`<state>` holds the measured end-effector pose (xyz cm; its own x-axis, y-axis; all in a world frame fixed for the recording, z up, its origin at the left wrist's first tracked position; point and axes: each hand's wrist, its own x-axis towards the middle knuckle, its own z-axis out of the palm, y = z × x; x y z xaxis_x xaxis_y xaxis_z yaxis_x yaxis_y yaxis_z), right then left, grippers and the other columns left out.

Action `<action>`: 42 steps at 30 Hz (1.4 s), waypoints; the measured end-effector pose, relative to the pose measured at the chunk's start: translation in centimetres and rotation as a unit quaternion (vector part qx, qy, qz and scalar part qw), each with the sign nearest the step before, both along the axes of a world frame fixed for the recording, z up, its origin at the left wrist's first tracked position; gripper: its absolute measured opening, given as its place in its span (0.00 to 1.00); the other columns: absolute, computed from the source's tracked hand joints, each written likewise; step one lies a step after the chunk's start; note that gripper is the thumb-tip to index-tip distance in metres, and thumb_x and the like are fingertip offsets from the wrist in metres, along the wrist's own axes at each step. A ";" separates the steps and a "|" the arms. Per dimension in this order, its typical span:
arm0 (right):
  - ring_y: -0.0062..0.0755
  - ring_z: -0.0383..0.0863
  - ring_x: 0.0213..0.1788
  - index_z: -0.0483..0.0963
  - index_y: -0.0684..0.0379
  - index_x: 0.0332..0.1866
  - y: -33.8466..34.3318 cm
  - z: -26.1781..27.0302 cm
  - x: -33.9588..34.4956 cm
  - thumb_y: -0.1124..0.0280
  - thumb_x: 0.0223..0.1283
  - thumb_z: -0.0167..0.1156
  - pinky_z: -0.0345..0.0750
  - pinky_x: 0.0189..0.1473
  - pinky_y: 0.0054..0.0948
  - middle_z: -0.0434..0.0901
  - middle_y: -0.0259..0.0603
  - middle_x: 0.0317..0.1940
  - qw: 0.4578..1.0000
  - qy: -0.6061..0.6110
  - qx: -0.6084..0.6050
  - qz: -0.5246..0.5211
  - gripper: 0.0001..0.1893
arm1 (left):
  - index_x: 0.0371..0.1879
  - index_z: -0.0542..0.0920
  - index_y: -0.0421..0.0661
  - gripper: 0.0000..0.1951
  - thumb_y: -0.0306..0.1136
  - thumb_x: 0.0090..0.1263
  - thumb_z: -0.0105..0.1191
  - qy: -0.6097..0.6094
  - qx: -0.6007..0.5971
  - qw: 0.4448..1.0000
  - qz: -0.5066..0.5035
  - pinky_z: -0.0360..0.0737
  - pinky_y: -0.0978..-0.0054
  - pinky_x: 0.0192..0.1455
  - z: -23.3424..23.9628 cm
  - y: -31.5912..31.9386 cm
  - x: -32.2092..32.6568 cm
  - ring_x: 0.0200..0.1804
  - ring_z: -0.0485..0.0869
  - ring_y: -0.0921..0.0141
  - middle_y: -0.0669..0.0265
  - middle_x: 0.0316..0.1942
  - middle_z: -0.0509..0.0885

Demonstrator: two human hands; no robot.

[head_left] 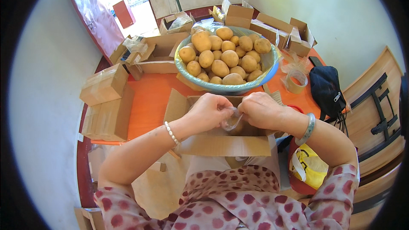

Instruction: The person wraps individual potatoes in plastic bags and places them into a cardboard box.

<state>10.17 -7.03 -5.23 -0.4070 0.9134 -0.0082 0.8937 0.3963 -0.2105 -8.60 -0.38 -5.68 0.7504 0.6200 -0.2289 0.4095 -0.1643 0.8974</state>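
My left hand (213, 110) and my right hand (260, 108) pinch a clear plastic bag (230, 122) between them. Both hands are over an open cardboard box (220, 145) with its flaps folded outward. Below the bag, a rounded tan thing, probably a potato (237, 130), shows inside the box; the bag and hands hide part of it. I cannot tell whether it lies in the bag. Just beyond the box stands a large blue basin (275, 70), lined with plastic film and heaped with potatoes (220, 68).
Two taped cartons (104, 84) are stacked at the table's left edge. Open boxes (239, 16) line the back. To the right lie a tape roll (296, 81), a black pouch (326, 91) and a phone (315, 61). A yellow bag (308, 166) sits low at my right.
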 end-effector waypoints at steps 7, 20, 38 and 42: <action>0.49 0.81 0.33 0.81 0.63 0.30 0.0 -0.2 0.9 0.73 0.49 0.61 0.76 0.37 0.39 0.80 0.53 0.27 0.973 0.218 0.054 -0.048 0.06 | 0.65 0.66 0.39 0.36 0.29 0.56 0.67 -0.043 0.122 0.991 -0.023 0.77 0.74 0.55 0.8 0.3 -2.3 0.54 0.75 0.73 0.60 0.54 0.76; 0.20 0.78 0.29 0.77 0.66 0.33 -1.6 4.4 -2.3 0.77 0.54 0.59 0.75 0.33 0.23 0.80 0.40 0.25 0.849 0.528 -0.013 -0.004 0.04 | 0.55 0.74 0.40 0.19 0.33 0.68 0.56 -0.236 -0.082 0.967 0.048 0.74 0.73 0.54 1.4 -4.2 -1.4 0.49 0.77 0.73 0.64 0.46 0.80; 0.39 0.80 0.47 0.78 0.55 0.50 -7.2 2.7 -5.0 0.71 0.48 0.61 0.80 0.45 0.30 0.76 0.46 0.50 0.876 0.096 0.463 0.095 0.19 | 0.55 0.69 0.38 0.18 0.41 0.80 0.36 -0.406 -0.286 0.854 0.154 0.76 0.70 0.56 3.7 -8.4 -1.6 0.53 0.77 0.70 0.60 0.52 0.77; 0.41 0.81 0.48 0.76 0.58 0.50 -6.7 1.3 -4.6 0.71 0.49 0.60 0.81 0.43 0.32 0.76 0.49 0.51 0.868 0.117 0.473 0.092 0.19 | 0.53 0.71 0.39 0.18 0.41 0.79 0.38 -0.387 -0.271 0.865 0.168 0.77 0.73 0.53 2.7 -8.5 -1.3 0.50 0.79 0.71 0.61 0.49 0.78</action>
